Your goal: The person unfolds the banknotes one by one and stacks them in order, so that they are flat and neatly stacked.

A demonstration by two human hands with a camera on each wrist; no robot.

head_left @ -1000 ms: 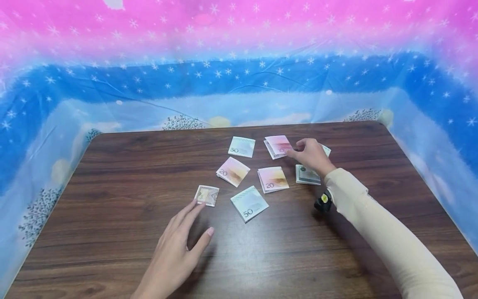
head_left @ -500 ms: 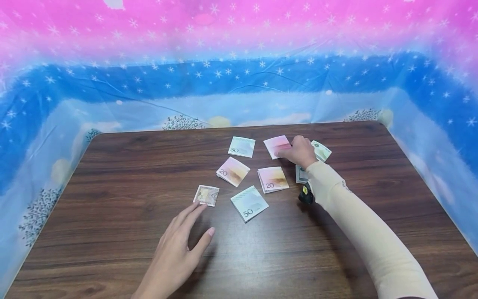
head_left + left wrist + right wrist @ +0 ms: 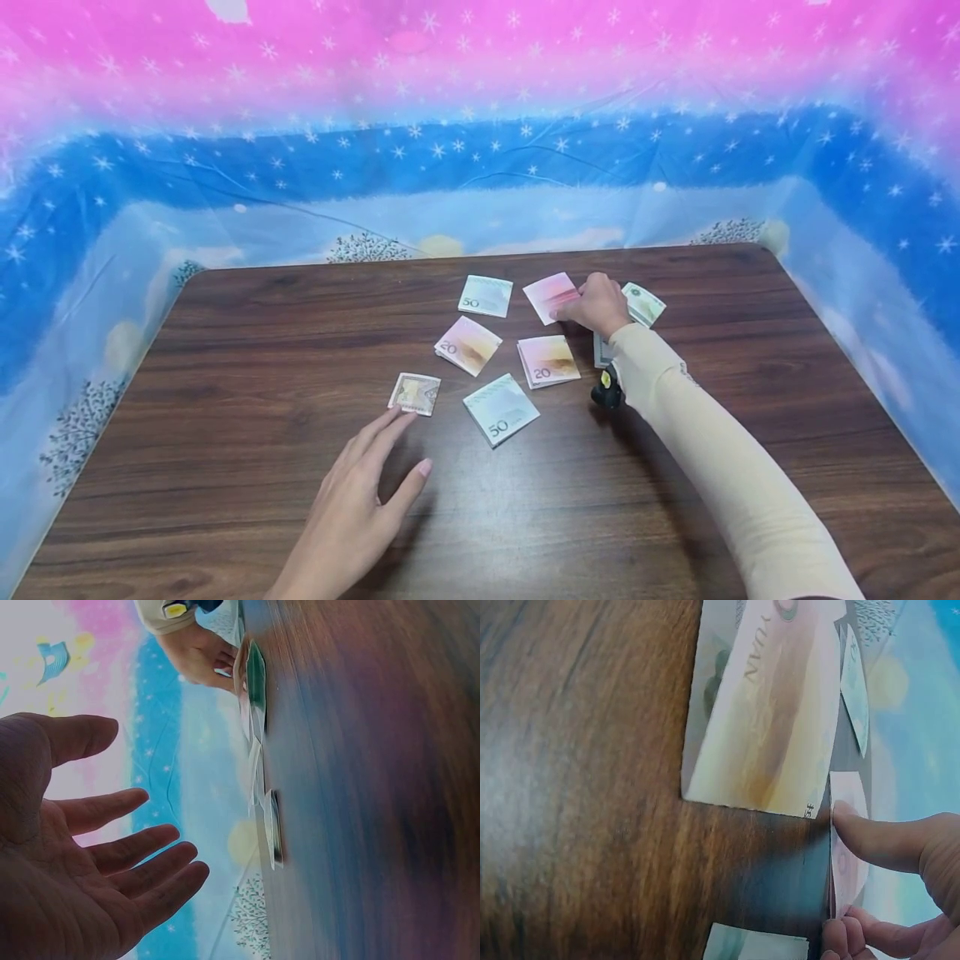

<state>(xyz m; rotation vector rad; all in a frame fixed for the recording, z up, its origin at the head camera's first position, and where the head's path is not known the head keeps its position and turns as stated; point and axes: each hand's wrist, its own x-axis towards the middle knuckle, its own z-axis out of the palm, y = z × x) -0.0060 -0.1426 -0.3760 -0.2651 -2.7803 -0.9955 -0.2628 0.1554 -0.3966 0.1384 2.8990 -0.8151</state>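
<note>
My right hand (image 3: pixel 597 304) pinches the right side of a folded pink banknote (image 3: pixel 543 293) at the back of the table. In the right wrist view its thumb lies on the pink banknote (image 3: pixel 846 787) and the other fingers are at the near end. My left hand (image 3: pixel 352 500) is held with fingers extended at the front left. Its fingertips are at the near edge of a small brownish folded banknote (image 3: pixel 416 390); whether they touch it I cannot tell. The left wrist view shows no object in the left hand (image 3: pixel 82 862).
Around them on the wooden table (image 3: pixel 225 467) lie two 20 banknotes (image 3: pixel 468 346), two 50 banknotes (image 3: pixel 501 408) and a light green banknote (image 3: pixel 643 302). My right forearm mostly covers a dark green banknote (image 3: pixel 602 352). A snowflake-patterned cloth (image 3: pixel 480 158) borders the table.
The right hand has moved left onto the pink banknote and gripped it. That banknote has turned slightly and shifted a little left. The left hand has stayed almost still.
</note>
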